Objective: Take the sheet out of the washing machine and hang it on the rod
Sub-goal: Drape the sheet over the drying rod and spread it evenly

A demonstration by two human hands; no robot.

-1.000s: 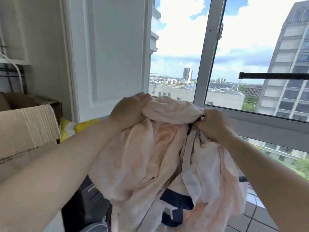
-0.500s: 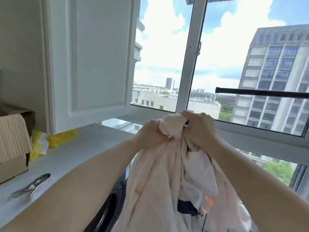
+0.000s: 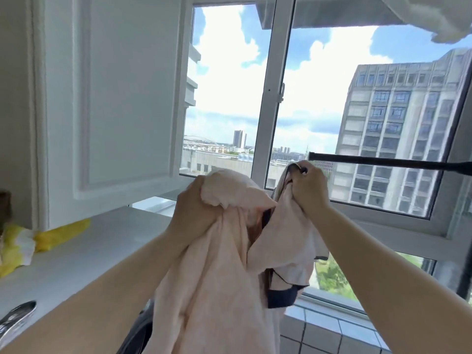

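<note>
Sheet: the pale pink sheet (image 3: 217, 282) hangs bunched in front of you, gathered at the top between your hands and trailing down out of view; a dark blue edge shows at its lower right fold.
Left hand: your left hand (image 3: 195, 210) is clenched around a rounded wad of the sheet's upper edge, fingers buried in the cloth.
Right hand: your right hand (image 3: 310, 189) is closed on another gathered part of the sheet, raised a little higher than the left and near the tip of the rod.
Rod: the black rod (image 3: 388, 160) runs level across the window from its free end by your right hand out to the right edge; the sheet is not over it.
Window: the window frame (image 3: 270, 98) stands behind the rod.
Worktop: the white worktop (image 3: 84, 251) lies to your left, below a white cabinet door (image 3: 109, 98).
On the worktop: a yellow and white cloth (image 3: 33, 241) sits at its far left.
</note>
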